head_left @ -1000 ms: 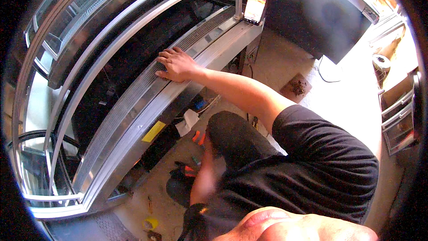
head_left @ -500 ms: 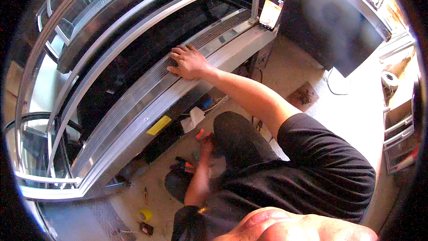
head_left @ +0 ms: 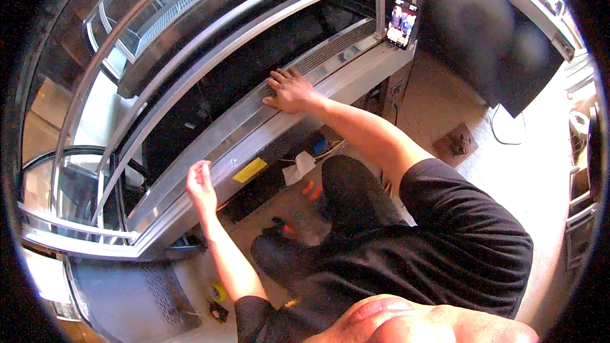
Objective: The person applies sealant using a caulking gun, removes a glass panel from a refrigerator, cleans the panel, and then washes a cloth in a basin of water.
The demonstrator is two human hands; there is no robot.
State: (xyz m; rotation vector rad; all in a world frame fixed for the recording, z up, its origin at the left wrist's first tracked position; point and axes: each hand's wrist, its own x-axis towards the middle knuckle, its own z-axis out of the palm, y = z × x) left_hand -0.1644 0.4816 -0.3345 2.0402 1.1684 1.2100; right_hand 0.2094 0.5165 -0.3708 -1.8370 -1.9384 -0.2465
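A glass-and-metal display case (head_left: pixel 241 146) with a long silver front ledge curves across the left half of the view. My right hand (head_left: pixel 291 91) lies on the ledge with its fingers spread, over a ribbed vent strip (head_left: pixel 213 128) along the inner side. Farther left, my left hand (head_left: pixel 201 185) is at the ledge's outer edge, its fingers extended upward and nothing visible in it. Whether its fingertips touch the metal, I cannot tell. A yellow label (head_left: pixel 249 169) sticks to the front below the ledge, between my two arms.
A lit phone (head_left: pixel 403 23) leans against a post at the ledge's far right end. Beyond it stands a dark panel (head_left: pixel 489 38). Under the case hang a white paper (head_left: pixel 298 168) and some wires. A yellow roll (head_left: pixel 218 292) is on the floor at lower left.
My left hand has risen from low beside my legs to the ledge's outer edge. My right hand stays on the ledge. The whole view has shifted slightly, and the phone's picture differs.
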